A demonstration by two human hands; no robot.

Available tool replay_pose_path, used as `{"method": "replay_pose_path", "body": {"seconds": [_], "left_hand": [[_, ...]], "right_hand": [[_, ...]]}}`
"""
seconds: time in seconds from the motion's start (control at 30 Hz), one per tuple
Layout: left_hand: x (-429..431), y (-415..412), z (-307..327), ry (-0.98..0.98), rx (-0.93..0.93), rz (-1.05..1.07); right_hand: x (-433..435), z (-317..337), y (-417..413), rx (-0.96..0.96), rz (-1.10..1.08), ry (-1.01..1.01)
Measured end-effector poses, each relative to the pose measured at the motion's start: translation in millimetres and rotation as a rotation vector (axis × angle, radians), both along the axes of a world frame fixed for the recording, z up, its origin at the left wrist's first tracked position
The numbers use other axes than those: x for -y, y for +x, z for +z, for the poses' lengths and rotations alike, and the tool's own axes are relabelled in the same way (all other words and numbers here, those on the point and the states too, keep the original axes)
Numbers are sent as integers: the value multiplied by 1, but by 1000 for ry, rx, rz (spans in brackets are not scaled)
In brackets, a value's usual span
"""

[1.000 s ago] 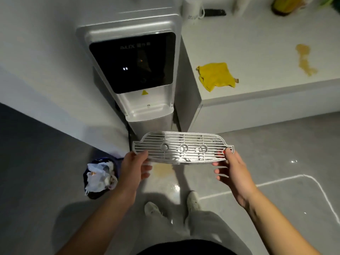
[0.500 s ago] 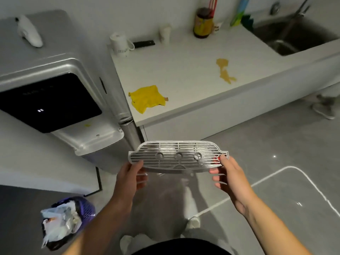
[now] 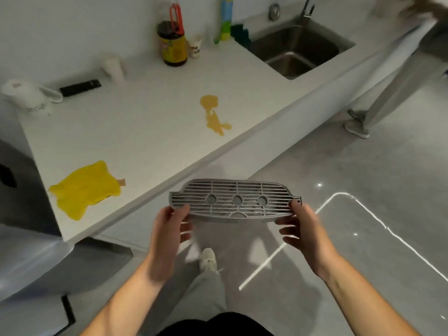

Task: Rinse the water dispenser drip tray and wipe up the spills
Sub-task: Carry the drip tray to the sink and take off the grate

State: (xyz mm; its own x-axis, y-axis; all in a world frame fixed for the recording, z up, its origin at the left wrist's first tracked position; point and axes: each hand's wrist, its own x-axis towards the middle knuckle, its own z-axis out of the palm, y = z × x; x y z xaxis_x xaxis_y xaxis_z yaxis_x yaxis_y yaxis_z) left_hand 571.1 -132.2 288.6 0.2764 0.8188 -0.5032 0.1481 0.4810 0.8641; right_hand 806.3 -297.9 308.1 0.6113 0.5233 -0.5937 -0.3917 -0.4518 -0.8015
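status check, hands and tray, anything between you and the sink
Left hand and right hand hold drip tray by its ends. Sink ahead. Another person stands alongside it.

A small kitchen or pantry: a long white countertop (image 3: 150, 122) runs toward one o'clock, ending at a recessed stainless steel sink (image 3: 298, 52) with a tap; a dark sauce bottle (image 3: 172, 43) stands at twelve, over grey polished flooring (image 3: 363, 190).

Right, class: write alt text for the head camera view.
Two hands, left hand and right hand, hold a grey slotted drip tray level above the floor. Beside them, a white counter carries a yellow cloth, an amber spill and a sink.
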Motion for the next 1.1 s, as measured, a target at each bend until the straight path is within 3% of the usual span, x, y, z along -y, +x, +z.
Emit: {"method": "replay_pose_path", "body": {"seconds": [0.23, 0.4, 1.1], "left_hand": [[-70, 136, 13, 32, 40, -173], [-102, 238, 21, -2, 49, -161], [-212, 627, 0, -7, 41, 76]], "right_hand": [[-36, 16, 108, -12, -165, 55], [-56, 12, 196, 23, -224, 15], [-211, -6, 629, 48, 6, 20]]}}
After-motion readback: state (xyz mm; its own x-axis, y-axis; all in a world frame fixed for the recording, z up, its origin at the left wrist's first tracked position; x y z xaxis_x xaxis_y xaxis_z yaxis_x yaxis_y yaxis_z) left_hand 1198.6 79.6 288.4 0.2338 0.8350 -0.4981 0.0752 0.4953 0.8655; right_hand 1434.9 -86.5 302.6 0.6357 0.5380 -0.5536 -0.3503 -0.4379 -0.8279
